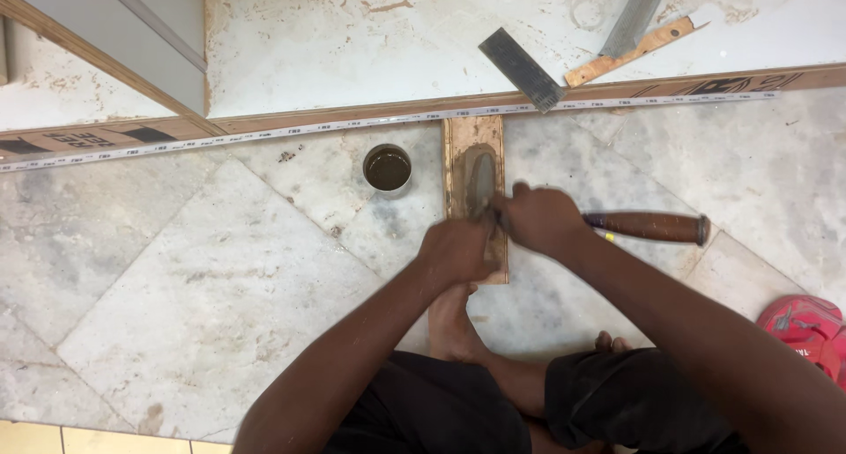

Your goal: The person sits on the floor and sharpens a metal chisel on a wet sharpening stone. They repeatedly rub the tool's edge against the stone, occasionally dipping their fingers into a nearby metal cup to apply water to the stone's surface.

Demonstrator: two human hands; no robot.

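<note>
Left hand (pixel 458 249) was curled, pressing down on the near end of the sharpening stone block (pixel 476 185), a narrow wooden-framed slab with a grey worn hollow. Right hand (pixel 539 218) was closed around a chisel (pixel 648 227); its reddish-brown wooden handle stuck out to the right, and the blade end was hidden under the fingers, at the stone. A bare foot (pixel 454 322) sat just behind the block on the marble floor (pixel 176 269).

Container: a small round tin (pixel 387 168) stood just left of the block, holding dark liquid.

A white measuring tape (pixel 264 133) ran along a printed plywood strip (pixel 88 139) at the block's far end. Beyond it lay a try square (pixel 546 62). A red sandal (pixel 806 331) lay at the right edge. The floor to the left was open.
</note>
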